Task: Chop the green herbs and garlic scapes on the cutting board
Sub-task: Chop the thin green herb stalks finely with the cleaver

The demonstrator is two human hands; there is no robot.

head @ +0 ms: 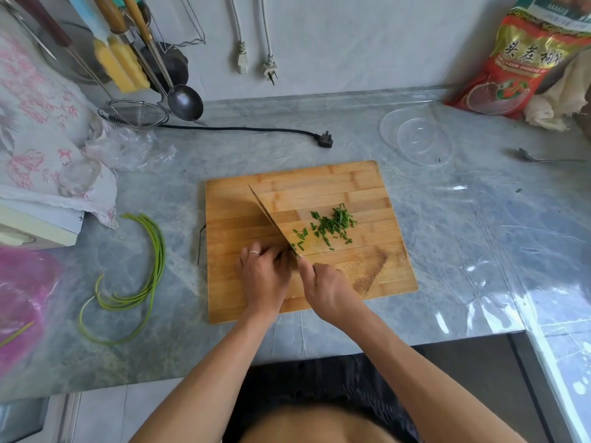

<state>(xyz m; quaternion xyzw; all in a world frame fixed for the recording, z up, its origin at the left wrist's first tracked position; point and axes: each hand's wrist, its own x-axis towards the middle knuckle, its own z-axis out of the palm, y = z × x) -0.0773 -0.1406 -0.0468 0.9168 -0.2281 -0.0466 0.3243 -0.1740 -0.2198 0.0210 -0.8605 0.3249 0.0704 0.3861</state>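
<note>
Right hand (pixel 329 292) grasps knife (pixel 271 219), blade running far-left; left hand (pixel 265 273), curled over something hidden, sits just left of it; chopped herbs (pixel 332 223) lie right.

Home kitchen, marble counter (pixel 447 238), hanging ladle (pixel 185 102), strainer (pixel 133 114), wooden cutting board (pixel 319 187)

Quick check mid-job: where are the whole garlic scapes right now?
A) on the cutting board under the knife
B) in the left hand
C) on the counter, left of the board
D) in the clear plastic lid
C: the long garlic scapes lie uncut on the counter, apart from the cutting board, which carries only chopped herbs.
</note>
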